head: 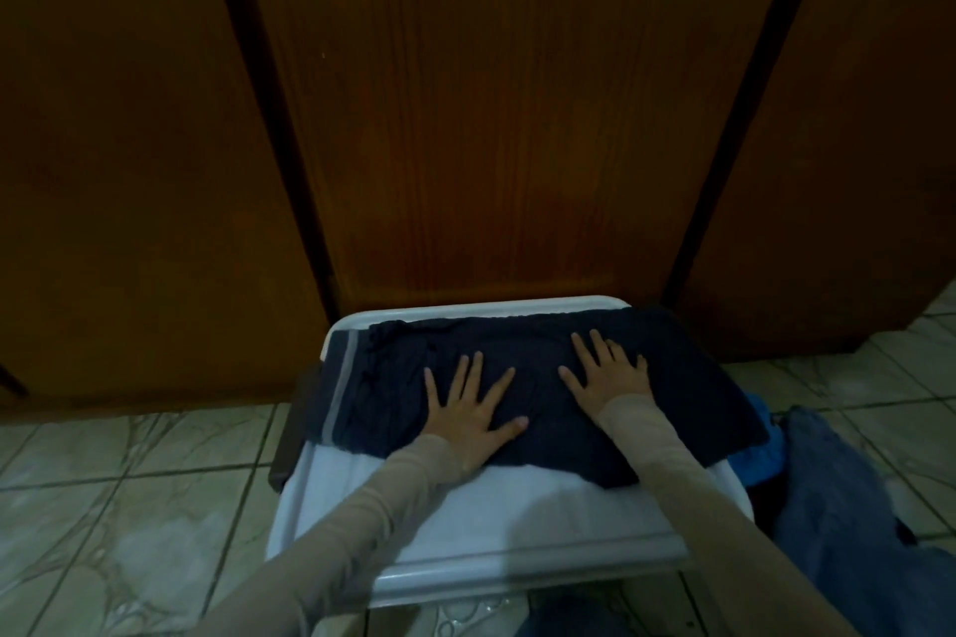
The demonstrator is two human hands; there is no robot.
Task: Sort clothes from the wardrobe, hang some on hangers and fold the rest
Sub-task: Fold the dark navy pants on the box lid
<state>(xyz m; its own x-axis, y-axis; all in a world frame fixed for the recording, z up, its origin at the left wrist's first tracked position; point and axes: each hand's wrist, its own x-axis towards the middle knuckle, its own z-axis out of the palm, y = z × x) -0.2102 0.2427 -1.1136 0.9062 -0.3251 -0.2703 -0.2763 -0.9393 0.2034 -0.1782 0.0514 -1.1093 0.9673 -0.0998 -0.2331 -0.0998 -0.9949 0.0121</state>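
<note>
1. Nearest the camera, 2 forearms in pale beige sleeves [362, 517] reach forward over the near edge of a white plastic table [517, 522].
2. The white plastic table stands on a floor of pale green marbled tiles [129, 481], with its far edge close against a brown wooden wardrobe door [491, 119].
3. A dark navy garment [533, 362] lies folded across the far half of the table, reaching from its left edge to its right edge; the near half of the top is bare white.
4. The garment carries a pale grey stripe [341, 383] near its left end, running from the far side toward the near side, and that end hangs slightly over the table's left edge.
5. The left hand [468, 416] lies flat, palm down, on the garment left of its middle, fingers straight and spread wide, thumb pointing to the right; it holds nothing.
6. The right hand [608, 370] lies flat on the garment right of its middle, a little farther from the camera, fingers also straight and fanned wide, pressing the cloth.
7. The 2 hands are apart, with dark cloth between them.
8. Beyond the table's right edge, on the floor, sits a heap of blue clothes [827, 491], with a brighter blue piece [758, 455] just beside the table's edge.
</note>
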